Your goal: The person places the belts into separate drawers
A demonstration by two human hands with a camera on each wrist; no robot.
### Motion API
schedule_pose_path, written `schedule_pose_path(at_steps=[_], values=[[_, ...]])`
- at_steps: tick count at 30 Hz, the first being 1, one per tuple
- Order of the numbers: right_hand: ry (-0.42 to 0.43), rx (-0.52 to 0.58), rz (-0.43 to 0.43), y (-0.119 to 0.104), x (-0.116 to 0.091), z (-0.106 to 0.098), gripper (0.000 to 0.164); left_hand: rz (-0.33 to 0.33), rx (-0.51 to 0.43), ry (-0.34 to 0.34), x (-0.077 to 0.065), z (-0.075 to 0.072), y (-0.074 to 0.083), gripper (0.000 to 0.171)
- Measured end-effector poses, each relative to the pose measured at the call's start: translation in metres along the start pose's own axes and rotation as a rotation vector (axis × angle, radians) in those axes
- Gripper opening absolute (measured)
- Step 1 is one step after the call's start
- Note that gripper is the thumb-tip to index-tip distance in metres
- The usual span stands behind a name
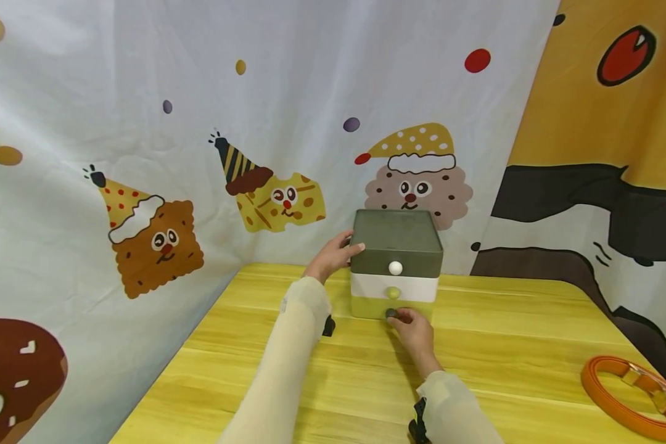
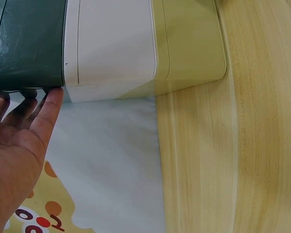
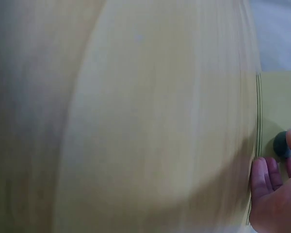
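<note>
Now, at the drawer box [image 1: 370, 287] on the table [image 1: 510, 345], the left hand [image 1: 332, 256] rests outstretched fingers against the box's upper left side while the right hand [image 1: 415, 333] pinches the dark knob [image 1: 391, 313] low on its front.

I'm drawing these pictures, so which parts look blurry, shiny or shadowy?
Right wrist: the table is blurry, with a shadow near the right hand; left wrist: a faint shine on the dark green top drawer; head: a soft shadow on the table beside the right hand.
</note>
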State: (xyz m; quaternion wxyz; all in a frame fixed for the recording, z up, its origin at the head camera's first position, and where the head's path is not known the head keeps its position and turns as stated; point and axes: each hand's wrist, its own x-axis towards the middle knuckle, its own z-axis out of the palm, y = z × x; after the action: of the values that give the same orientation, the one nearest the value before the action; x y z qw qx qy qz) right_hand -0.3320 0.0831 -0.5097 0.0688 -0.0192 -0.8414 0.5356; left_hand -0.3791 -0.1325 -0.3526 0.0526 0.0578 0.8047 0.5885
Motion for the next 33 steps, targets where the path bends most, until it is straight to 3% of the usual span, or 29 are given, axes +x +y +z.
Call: schedule_pose_path(at_steps=[14, 33], values=[[0.054, 0.004, 0.022, -0.0045, -0.0004, 0.005, 0.028, -0.005, 0.007, 0.001, -0.001, 0.0023, 0.0008, 0.072], [0.005, 0.029, 0.045, -0.0081, -0.0088, 0.0005, 0.028, -0.007, -0.008, 0.005, 0.001, 0.0015, 0.0002, 0.071]])
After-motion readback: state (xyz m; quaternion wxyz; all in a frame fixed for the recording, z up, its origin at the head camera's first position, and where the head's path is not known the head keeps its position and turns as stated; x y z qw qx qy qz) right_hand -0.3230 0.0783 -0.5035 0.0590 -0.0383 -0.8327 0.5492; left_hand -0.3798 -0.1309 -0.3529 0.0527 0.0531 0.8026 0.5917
